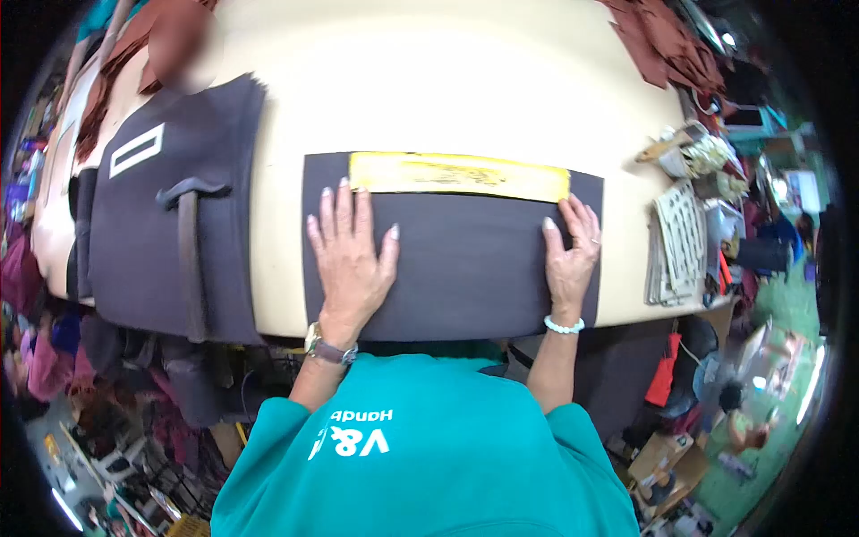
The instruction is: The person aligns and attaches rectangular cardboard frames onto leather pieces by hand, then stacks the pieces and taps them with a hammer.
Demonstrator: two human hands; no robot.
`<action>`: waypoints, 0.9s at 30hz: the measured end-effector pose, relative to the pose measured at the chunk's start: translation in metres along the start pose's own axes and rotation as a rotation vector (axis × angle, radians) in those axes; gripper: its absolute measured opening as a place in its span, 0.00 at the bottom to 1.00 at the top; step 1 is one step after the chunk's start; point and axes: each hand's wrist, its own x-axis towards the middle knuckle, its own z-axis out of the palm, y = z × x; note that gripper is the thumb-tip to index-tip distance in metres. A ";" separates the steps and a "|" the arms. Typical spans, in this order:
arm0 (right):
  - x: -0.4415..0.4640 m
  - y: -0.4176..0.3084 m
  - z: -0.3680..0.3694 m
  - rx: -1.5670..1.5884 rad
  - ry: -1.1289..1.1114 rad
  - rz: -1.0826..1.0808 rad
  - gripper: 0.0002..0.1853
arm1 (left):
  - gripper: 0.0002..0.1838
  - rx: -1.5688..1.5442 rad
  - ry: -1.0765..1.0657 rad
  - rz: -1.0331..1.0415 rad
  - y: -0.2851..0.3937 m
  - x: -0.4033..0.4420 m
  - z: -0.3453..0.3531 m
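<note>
A dark rectangular sheet (465, 268) lies flat at the table's near edge in front of me. Along its far edge rests a yellow strip (465, 174) with dark smudges in its middle. My left hand (351, 268) is palm down on the sheet's left part, fingers spread, fingertips by the strip's left end. On the right side, my right hand (573, 259) lies on the sheet with its thumb apart. Its fingertips touch or nearly touch the strip's lower right corner. Neither hand grips anything.
Left of the sheet, a hammer (190, 255) lies on a stack of dark sheets (134, 237) with a pale rectangular frame (137, 150). To the right are slotted pale boards (680, 237) and a brush (667, 143). Brown pieces (667, 40) lie at the far right.
</note>
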 end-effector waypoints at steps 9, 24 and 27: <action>-0.001 -0.005 -0.002 0.018 -0.001 0.053 0.20 | 0.31 -0.004 0.001 0.026 -0.001 0.000 0.001; -0.001 -0.007 0.001 -0.085 0.026 0.024 0.18 | 0.30 0.028 0.000 0.032 -0.002 -0.002 0.003; 0.005 -0.021 -0.004 -0.357 0.038 -0.113 0.19 | 0.30 0.052 -0.019 0.033 -0.001 0.000 0.001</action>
